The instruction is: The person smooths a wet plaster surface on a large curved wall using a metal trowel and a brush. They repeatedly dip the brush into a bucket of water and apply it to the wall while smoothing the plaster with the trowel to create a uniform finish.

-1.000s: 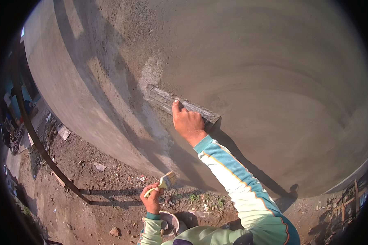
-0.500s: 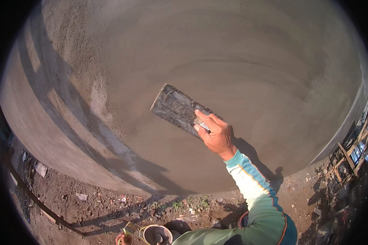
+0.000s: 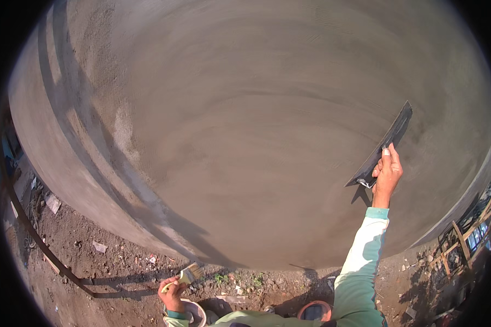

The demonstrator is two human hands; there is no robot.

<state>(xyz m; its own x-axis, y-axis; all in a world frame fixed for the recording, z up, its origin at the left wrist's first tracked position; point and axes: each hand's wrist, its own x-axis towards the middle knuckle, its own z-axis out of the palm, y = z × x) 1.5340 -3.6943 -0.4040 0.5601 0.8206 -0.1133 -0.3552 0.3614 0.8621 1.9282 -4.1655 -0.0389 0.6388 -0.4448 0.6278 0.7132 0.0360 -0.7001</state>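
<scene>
A big, round, grey-brown wall of smooth plaster (image 3: pixel 245 180) fills most of the view. Its left part is rougher, with long dark shadows over it. Below it is the brown, dusty ground (image 3: pixel 120 267), with bits of stone and scraps on it. A long, thin, dark bar (image 3: pixel 34 237) looks bent along the left side. At the far right there is a frame of light brown wooden sticks (image 3: pixel 461 242).

A long, flat, dark grey trowel (image 3: pixel 381 146) is up at the right part of the wall. It slants, with its top end leaning to the right. One long edge is close to the wall, but I can't tell if it touches. At the bottom are a round orange-red bucket (image 3: pixel 328 310) and, more to the left, a round bucket with a pale rim (image 3: pixel 203 315).

The right hand (image 3: pixel 387 171) has its fingers curled tight on the trowel. The left hand (image 3: pixel 172 296) is low down, near the pale-rimmed bucket. It grips a flat paint brush with a yellow-green handle (image 3: pixel 187 274), and the tan hairs point up and right.
</scene>
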